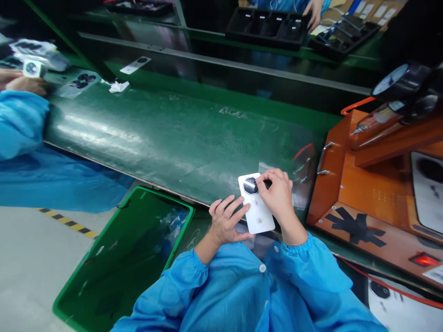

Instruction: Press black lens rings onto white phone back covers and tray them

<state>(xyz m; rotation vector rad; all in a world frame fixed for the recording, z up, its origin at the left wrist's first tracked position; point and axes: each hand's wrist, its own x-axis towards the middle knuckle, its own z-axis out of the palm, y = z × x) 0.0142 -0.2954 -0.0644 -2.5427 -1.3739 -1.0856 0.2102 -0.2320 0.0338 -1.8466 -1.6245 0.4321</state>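
Observation:
A white phone back panel (262, 220) with a dark round camera area (250, 185) is held at the table's front edge, just before my body. Fingers of my left hand (223, 223) are closed on its left side, with the thumb at the lower edge. My right hand (279, 196) pinches at the right rim of the camera area. Whatever lies between those fingertips is too small to make out. Under and beside the right hand, a clear plastic sheet (301, 177) rests on the green table.
An orange machine (332, 184) with a gauge (391, 80) stands at right. Below left is a green bin (114, 258) with plastic film inside. A co-worker's hands (26, 83) hold a white piece at far left. Black trays (266, 30) lie across the back.

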